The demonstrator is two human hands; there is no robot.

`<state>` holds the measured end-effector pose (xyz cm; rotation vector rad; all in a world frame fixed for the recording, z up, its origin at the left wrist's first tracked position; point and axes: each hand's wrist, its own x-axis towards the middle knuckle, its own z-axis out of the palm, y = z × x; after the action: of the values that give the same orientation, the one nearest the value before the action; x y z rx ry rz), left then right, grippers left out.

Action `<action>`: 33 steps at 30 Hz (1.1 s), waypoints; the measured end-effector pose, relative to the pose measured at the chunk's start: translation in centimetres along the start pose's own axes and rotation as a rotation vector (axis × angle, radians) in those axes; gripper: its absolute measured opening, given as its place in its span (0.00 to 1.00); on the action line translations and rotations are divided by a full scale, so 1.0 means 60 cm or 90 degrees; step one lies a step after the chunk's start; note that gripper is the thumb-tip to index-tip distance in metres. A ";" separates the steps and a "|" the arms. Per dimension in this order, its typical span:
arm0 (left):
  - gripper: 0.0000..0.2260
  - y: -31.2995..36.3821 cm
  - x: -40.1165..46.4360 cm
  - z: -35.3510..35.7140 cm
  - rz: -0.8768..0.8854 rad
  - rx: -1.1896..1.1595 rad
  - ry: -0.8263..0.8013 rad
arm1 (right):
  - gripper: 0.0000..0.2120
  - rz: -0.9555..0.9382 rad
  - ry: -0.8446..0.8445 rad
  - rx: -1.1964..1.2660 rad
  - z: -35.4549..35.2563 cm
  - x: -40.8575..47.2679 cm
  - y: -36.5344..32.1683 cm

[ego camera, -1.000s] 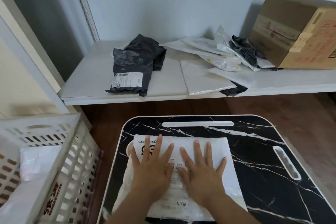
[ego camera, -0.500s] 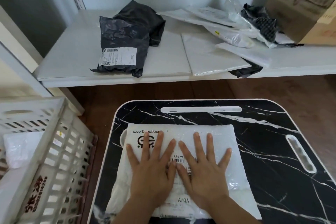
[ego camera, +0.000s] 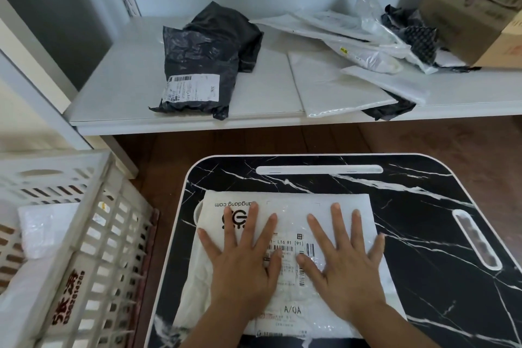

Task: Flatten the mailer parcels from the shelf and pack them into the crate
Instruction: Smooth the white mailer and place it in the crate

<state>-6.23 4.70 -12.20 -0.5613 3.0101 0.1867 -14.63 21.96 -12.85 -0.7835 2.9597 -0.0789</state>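
A white mailer parcel (ego camera: 288, 212) with a printed label lies on the black marble-patterned table (ego camera: 423, 220). My left hand (ego camera: 243, 260) and my right hand (ego camera: 343, 263) press flat on it, palms down, fingers spread, a small gap between them. On the white shelf (ego camera: 118, 87) beyond lie a black mailer (ego camera: 203, 65) with a white label and a heap of white and clear mailers (ego camera: 347, 65). The white slatted crate (ego camera: 93, 234) stands at the lower left and holds a white parcel (ego camera: 42, 229).
A cardboard box (ego camera: 477, 5) sits on the shelf at the far right. A shelf upright (ego camera: 42, 104) rises at the left. Brown wooden floor (ego camera: 282, 141) shows between shelf and table.
My hands have slid apart on the white mailer, the right one moving toward its right edge. The view has tilted downward and closer.
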 end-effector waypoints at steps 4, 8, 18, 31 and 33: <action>0.25 -0.003 0.002 -0.001 0.002 -0.004 -0.052 | 0.33 0.007 -0.052 0.015 -0.001 0.003 -0.003; 0.25 0.001 0.004 -0.023 -0.003 -0.031 -0.083 | 0.34 -0.001 -0.085 0.067 -0.020 0.008 -0.003; 0.35 -0.067 -0.015 -0.101 -0.455 -0.355 0.022 | 0.48 0.484 -0.030 0.373 -0.082 0.025 0.027; 0.09 -0.180 -0.033 -0.246 -0.474 -0.889 -0.022 | 0.17 0.383 -0.197 0.877 -0.229 0.034 -0.043; 0.09 -0.208 -0.048 -0.290 -0.455 -0.908 0.010 | 0.22 0.334 -0.209 0.914 -0.262 0.042 -0.081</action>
<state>0.12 -8.16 3.98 -1.5418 1.9447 2.1733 -15.82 16.98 3.01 0.1782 1.8794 -1.5493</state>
